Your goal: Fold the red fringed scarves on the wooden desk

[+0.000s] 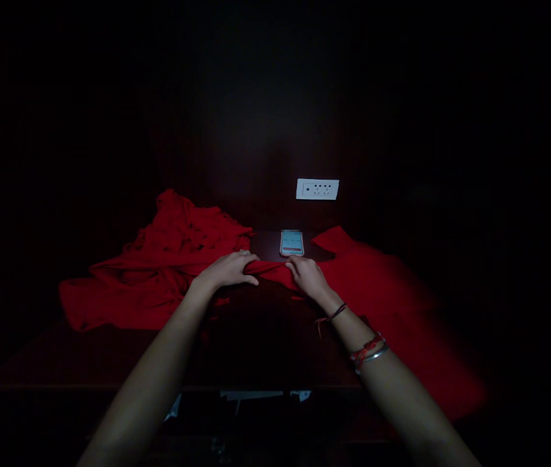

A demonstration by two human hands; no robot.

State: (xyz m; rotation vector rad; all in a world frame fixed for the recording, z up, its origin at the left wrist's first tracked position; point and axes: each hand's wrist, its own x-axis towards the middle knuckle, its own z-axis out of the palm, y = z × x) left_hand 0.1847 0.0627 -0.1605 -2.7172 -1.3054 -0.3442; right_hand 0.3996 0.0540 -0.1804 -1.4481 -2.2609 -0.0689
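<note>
Red, soft-looking fabric (377,279), crumpled at left, flatter at right on dark, glossy wooden tabletop (265,344). Narrow gathered strip (270,266) runs sideways between both hands, long axis left-right; neither hand nearer, both touching. Left hand (229,268): thumb and index parted around strip. Right hand (308,275): fingertips pinching strip, just in front of lit rectangular phone (292,242).

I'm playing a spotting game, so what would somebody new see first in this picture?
Probably the bright red cloth, spread on the right and bunched up on the left of the dark table. Next, the two hands in the middle, pinching a narrow stretch of it. Then the lit phone just beyond them, and the white socket plate on the wall.
</note>
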